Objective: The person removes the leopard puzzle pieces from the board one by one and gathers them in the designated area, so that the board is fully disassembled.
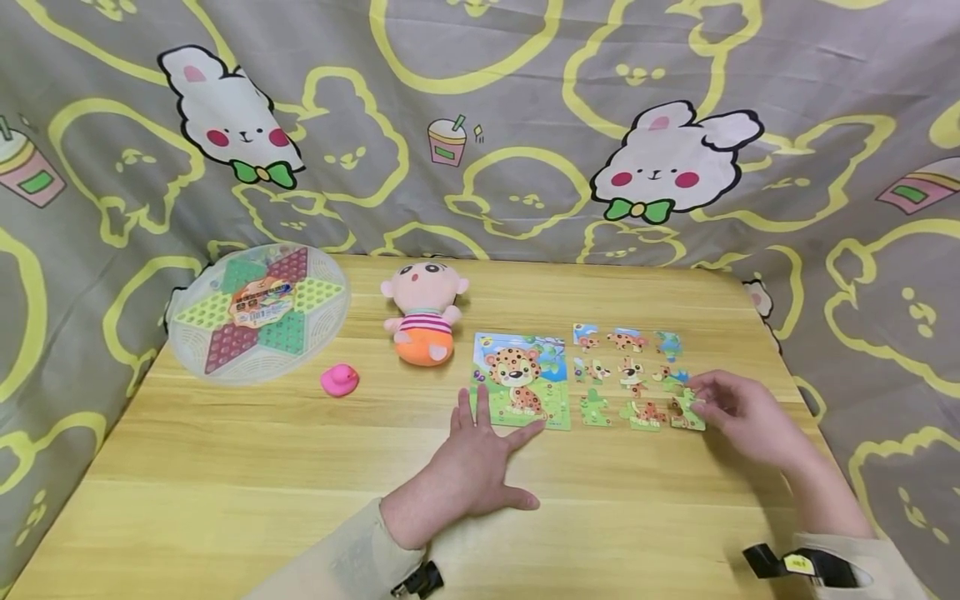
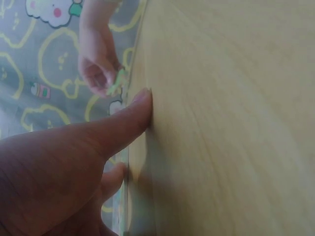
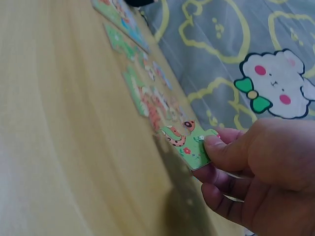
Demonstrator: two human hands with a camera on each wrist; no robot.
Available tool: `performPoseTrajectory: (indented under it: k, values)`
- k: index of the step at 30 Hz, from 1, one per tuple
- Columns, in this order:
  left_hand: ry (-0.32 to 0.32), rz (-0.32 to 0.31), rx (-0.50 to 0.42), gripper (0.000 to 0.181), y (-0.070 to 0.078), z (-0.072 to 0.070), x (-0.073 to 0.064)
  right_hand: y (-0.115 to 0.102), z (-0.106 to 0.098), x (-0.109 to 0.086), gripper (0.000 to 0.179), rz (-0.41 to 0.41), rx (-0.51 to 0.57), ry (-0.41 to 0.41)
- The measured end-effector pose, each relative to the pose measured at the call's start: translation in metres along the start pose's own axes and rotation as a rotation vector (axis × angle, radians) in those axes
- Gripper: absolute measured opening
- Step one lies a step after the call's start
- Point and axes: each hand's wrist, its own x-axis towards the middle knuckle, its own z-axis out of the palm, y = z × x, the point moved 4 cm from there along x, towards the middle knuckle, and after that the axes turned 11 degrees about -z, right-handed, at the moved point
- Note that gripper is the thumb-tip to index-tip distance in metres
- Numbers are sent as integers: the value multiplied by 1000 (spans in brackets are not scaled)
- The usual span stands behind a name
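My right hand [image 1: 750, 417] pinches a green jigsaw piece [image 3: 193, 147] between thumb and fingers; in the right wrist view it is tilted up off the table, at the lower right corner of the loose pieces. Several other jigsaw pieces [image 1: 636, 371] with parts of a spotted leopard cub lie spaced apart in rows. To their left is the puzzle board [image 1: 555, 400] with a picture of the whole cub. My left hand [image 1: 483, 467] is spread, its fingertips at the board's lower edge, the thumb pointing right over bare wood.
A plush doll [image 1: 423, 317] in orange and stripes lies behind and left of the board. Further left are a pink toy duck [image 1: 341, 380] and a round Chinese checkers board [image 1: 262, 312]. A patterned curtain [image 1: 525, 125] encloses the wooden table [image 1: 262, 475] at the back and sides.
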Motion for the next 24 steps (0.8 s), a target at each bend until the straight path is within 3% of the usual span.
performPoseTrajectory:
  k: [6, 12, 24]
  values:
    - [5, 8, 2, 105, 0, -1, 0, 9, 4, -6, 25, 54, 12, -37]
    - [6, 8, -5, 105, 0, -2, -1, 13, 7, -7, 28, 96, -45, -50]
    - [9, 11, -7, 106, 0, -1, -1, 14, 13, -10, 26, 100, -77, -25]
